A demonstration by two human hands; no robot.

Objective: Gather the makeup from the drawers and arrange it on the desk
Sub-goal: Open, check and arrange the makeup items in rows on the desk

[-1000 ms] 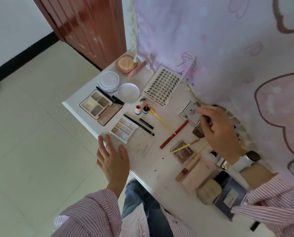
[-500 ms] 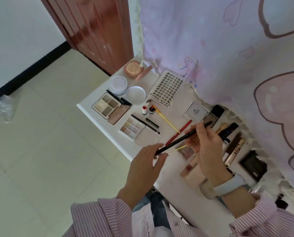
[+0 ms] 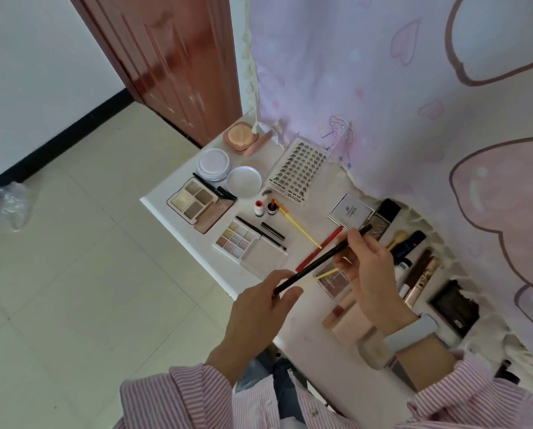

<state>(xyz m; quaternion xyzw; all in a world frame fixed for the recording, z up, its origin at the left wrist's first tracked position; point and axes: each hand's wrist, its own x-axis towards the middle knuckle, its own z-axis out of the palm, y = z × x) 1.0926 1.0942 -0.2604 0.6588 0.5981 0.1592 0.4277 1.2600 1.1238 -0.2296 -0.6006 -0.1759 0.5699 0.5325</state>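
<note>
Black pencil is held over desk, above the near-right items. Left hand pinches near tip w/ thumb and forefinger; right hand pinches far end, fingers curled. Recommend: keep level, lay parallel to red pencil, release one hand at a time.

Three palettes, two round tubs, two small bottles and one lash tray are lying on the surface.

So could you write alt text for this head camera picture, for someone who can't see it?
A person in a pink striped shirt holds a long black pencil above a white desk, the left hand pinching its near end and the right hand gripping farther along. Eyeshadow palettes, a lash tray, a red pencil and compacts lie spread on the desk.
</note>
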